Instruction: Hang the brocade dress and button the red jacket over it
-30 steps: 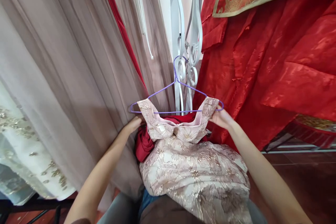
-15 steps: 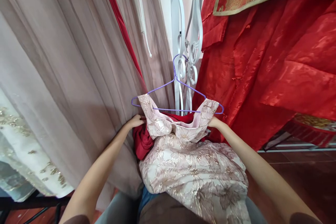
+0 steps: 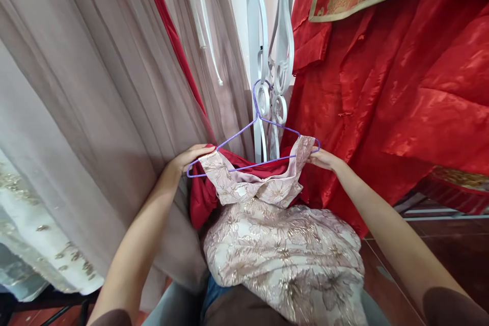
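A pink and gold floral dress [image 3: 282, 244] lies over my lap, its two straps looped on a purple hanger [image 3: 244, 130]. Dark red fabric [image 3: 202, 198] shows behind the bodice and at its left side. My left hand [image 3: 193, 156] is closed on the red fabric beside the hanger's left end, thumb and fingers pressed together. At the hanger's right end my right hand [image 3: 321, 158] is closed by the dress strap; its fingertips are partly hidden behind the strap, and what they pinch is unclear. The hanger tilts, its left end lower.
Greyish-pink sheer fabric [image 3: 114, 86] hangs at the left, with a white gold-trimmed garment [image 3: 42, 229] beside it. A white scrolled metal stand [image 3: 280, 61] rises behind the hanger. Red satin garments [image 3: 382, 86] hang at the right above the reddish floor [image 3: 385, 270].
Both hands have moved up to the hanger's ends, the left bringing red fabric up. The hanger has tilted, left end down, and the bodice has shifted slightly.
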Tool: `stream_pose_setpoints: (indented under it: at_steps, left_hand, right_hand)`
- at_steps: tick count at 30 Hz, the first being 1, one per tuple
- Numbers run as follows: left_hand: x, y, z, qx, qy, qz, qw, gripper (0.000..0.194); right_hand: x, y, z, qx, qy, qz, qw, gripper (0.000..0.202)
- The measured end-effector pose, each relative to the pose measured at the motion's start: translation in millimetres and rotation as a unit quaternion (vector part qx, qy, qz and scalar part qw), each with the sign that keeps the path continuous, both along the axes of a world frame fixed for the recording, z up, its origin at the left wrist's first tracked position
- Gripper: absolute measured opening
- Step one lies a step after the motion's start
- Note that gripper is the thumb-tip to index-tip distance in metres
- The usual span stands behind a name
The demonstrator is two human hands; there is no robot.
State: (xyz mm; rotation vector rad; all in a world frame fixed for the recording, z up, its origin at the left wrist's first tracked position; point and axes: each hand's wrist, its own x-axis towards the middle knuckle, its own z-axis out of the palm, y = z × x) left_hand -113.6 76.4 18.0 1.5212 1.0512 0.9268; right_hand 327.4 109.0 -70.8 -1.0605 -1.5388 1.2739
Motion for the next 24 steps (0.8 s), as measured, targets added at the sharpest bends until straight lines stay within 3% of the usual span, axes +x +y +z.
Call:
stream_pose_setpoints:
  at_steps: [4, 8, 13, 19, 24]
  left_hand:
    - [13, -9, 21.5, -0.028, 0.008, -0.086, 0.996, 0.035]
    - [16, -17, 30.4, -0.023, 0.017, -0.135, 0.990, 0.036]
    - [17, -15, 41.1, 0.004, 0.079, -0.122, 0.989, 0.031]
    - [15, -18, 48.3, 0.009, 0.138, -0.074, 0.988, 0.034]
    - [13, -18, 49.9, 0.058, 0.110, -0.030, 0.992, 0.033]
  right_hand:
    - [-3, 3, -9.0, -0.048, 0.040, 0.008, 0.998, 0.013]
    - [-4, 7, 2.3, -0.070, 0.066, -0.004, 0.995, 0.013]
    - [-7, 12, 49.1, -0.079, 0.071, -0.028, 0.994, 0.002]
    - [-9, 0, 112.7, -0.035, 0.074, -0.042, 0.996, 0.018]
    - [2, -16, 141.5, -0.004, 0.041, -0.056, 0.998, 0.026]
